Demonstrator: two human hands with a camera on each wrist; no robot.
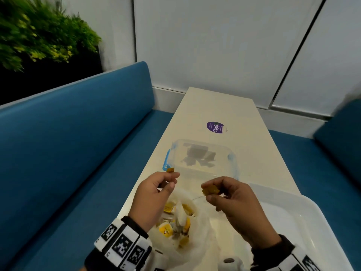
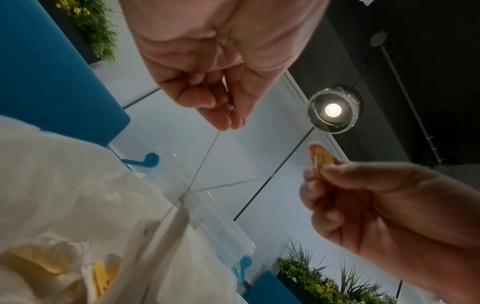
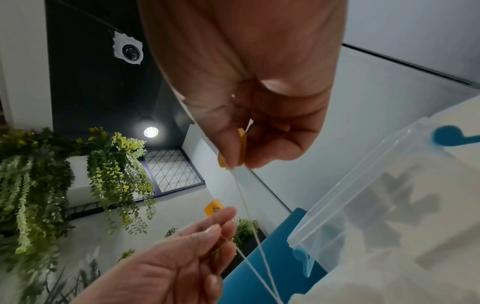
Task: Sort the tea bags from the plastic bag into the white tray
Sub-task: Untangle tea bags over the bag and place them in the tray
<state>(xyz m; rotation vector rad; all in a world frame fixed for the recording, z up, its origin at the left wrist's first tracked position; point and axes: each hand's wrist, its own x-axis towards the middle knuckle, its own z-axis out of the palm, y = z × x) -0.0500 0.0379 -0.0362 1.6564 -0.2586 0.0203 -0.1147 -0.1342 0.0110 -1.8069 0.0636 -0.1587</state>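
Note:
My left hand [image 1: 172, 178] pinches a small yellow tea bag tag [image 1: 170, 170] above the table's left edge. A second yellow tag [image 1: 210, 189] is pinched by my right hand [image 1: 207, 192]. From both tags thin strings [image 2: 205, 162] run down, cross and lead into the crumpled clear plastic bag [image 1: 197, 237]. Several yellow-tagged tea bags [image 1: 166, 230] lie in that bag below my hands. The white tray [image 1: 304, 218] sits to the right, under my right wrist. In the right wrist view the right hand [image 3: 236, 162] holds its tag [image 3: 242, 144] edge-on.
A clear lidded container [image 1: 199, 159] with blue clips stands just beyond my hands on the narrow white table [image 1: 254, 153]. A purple sticker [image 1: 215, 127] lies farther back. Blue benches [image 1: 78, 133] flank the table; a plant [image 1: 39, 32] is at the far left.

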